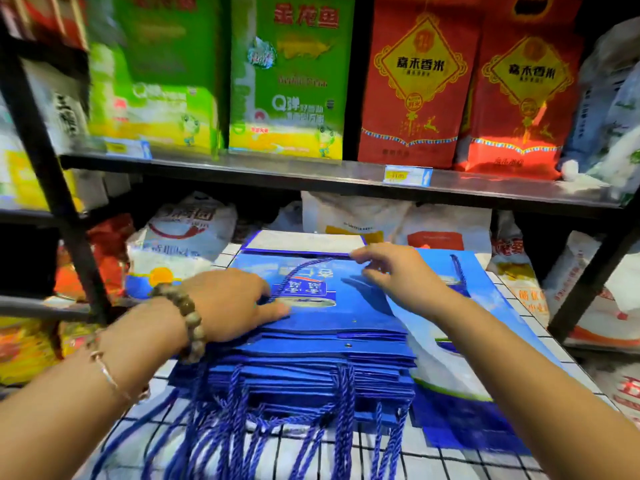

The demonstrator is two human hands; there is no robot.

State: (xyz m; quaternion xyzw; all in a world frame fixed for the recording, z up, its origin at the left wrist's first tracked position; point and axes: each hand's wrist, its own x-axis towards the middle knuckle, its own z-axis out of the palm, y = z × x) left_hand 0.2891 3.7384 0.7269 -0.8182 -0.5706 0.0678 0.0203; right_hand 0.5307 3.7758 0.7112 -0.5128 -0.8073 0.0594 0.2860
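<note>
1. Black metal shelving rack with a grey steel shelf board (277, 171) fills the background. Tall green printed rice bags (291, 81) and red printed rice bags (419, 84) stand upright on it, side by side.
2. White plastic sacks (183, 237) lie beneath the board.
3. White surface with a black grid pattern (433, 462) lies in front of the rack.
4. Stack of flat blue paper carrier bags (329, 341) lies on this surface, centre frame, with its twisted blue rope handles (242, 427) trailing towards the viewer.
5. Left hand (225, 303) rests palm-down on the stack's left side. Its fingers are close together and press the top bag.
6. Right hand (394, 271) is over the top bag's far end, fingers spread and lightly bent. The index tip touches the far edge.
7. Brown wooden bead bracelet (190, 320) sits on the left wrist.
8. Small white-and-blue price label (407, 175) is fixed to the board's front.
</note>
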